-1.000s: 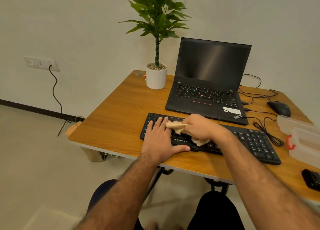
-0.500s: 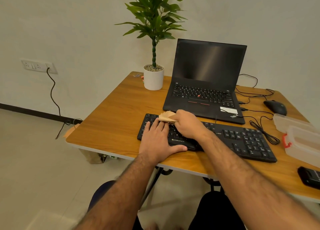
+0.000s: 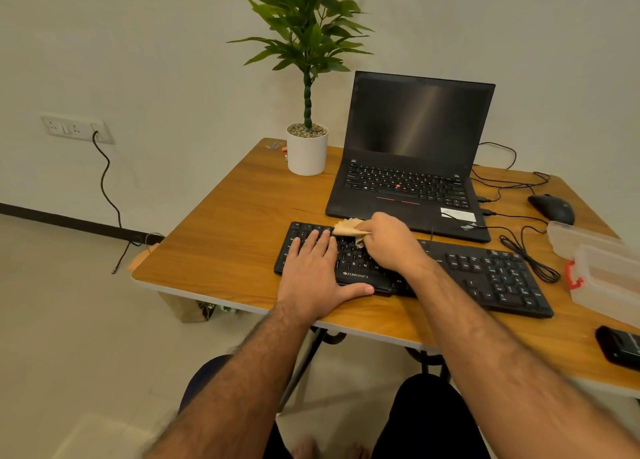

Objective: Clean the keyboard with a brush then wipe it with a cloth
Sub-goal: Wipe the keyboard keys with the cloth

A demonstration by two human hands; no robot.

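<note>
- One wooden worktop (image 3: 221,237) carries everything and stands against a pale wall.
- One black laptop (image 3: 412,154) sits open at the back of the worktop, its screen dark.
- One potted plant (image 3: 306,147) in a white pot stands just left of the laptop.
- One black keyboard (image 3: 485,275) lies across the front of the worktop, just in front of the laptop and angled so that its right end sits nearer the front edge.
- One clear plastic box (image 3: 599,268) with a red latch rests at the right edge, near the keyboard's right end.
- One black mouse (image 3: 550,207) lies behind that box, with thin black cables (image 3: 530,254) looping between it and the keyboard.
- One small black device (image 3: 620,346) lies at the front right corner; what it is cannot be told.
- Two hands are on the keyboard's left half.
- The left hand (image 3: 315,271) lies flat, fingers straight and close together on the keys, thumb stretched along the keyboard's front edge; it holds nothing.
- The right hand (image 3: 391,242) is curled around one tan cloth (image 3: 348,228) and holds it against the upper key rows, just right of the left fingertips.
- A bunched corner of the cloth sticks out from the fist toward the keyboard's back left.
- One wall socket (image 3: 76,129) with a dark cord plugged in sits low on the wall at left.
</note>
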